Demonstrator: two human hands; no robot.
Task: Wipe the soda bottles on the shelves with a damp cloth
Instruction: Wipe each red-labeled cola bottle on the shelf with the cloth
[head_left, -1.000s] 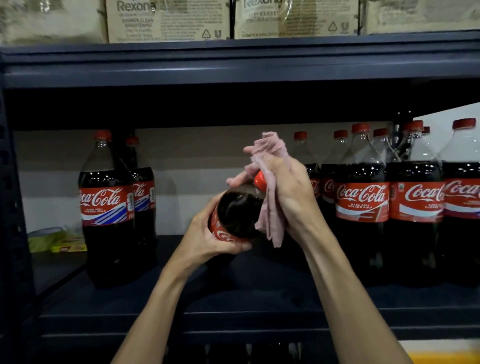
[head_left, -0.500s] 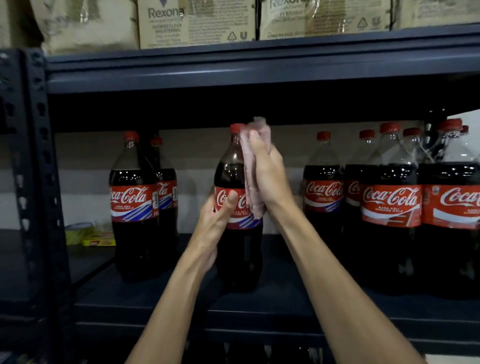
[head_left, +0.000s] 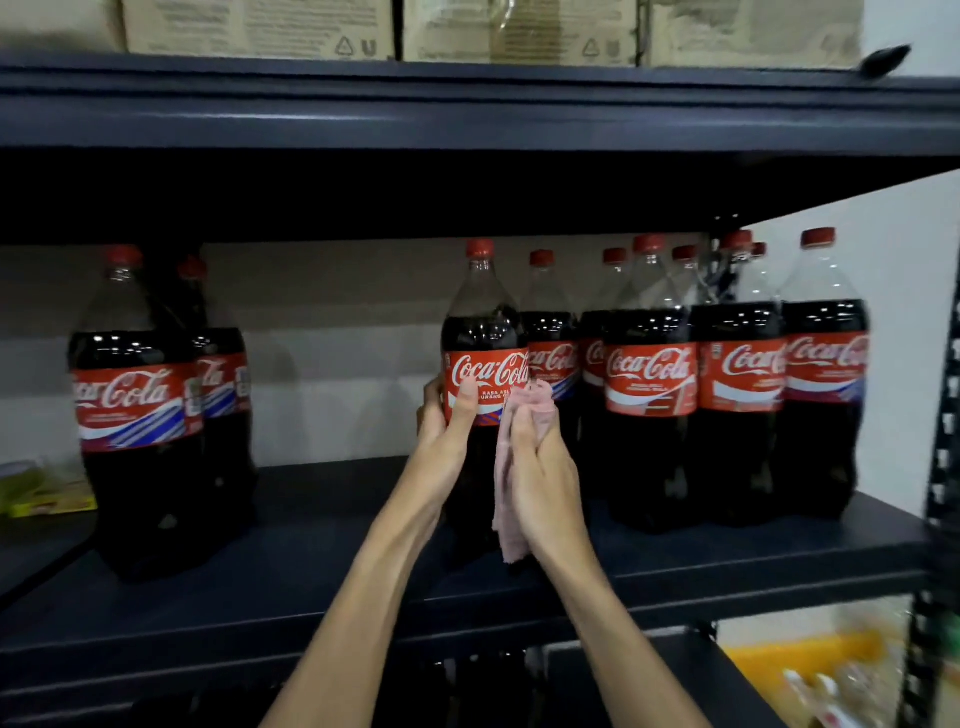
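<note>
Soda bottle (head_left: 483, 332) stands upright mid-shelf on the dark shelf (head_left: 311, 566). Left hand (head_left: 448, 423) grips its label, thumb across the front. Right hand (head_left: 543, 467), fingers curled, clutches the pink cloth (head_left: 506, 499) at the bottle's 3 o'clock side. Other bottles (head_left: 737, 379) crowd 3 o'clock; a pair (head_left: 135, 395) stands at 9 o'clock.

Shelf: we see a dark blue metal shelf (head_left: 311, 597).
Left: we count a left pair (head_left: 130, 405) of cola bottles, upright, one behind the other.
Middle: the middle bottle (head_left: 483, 322), upright.
Right: a right cluster (head_left: 649, 379) of bottles, packed together.
</note>
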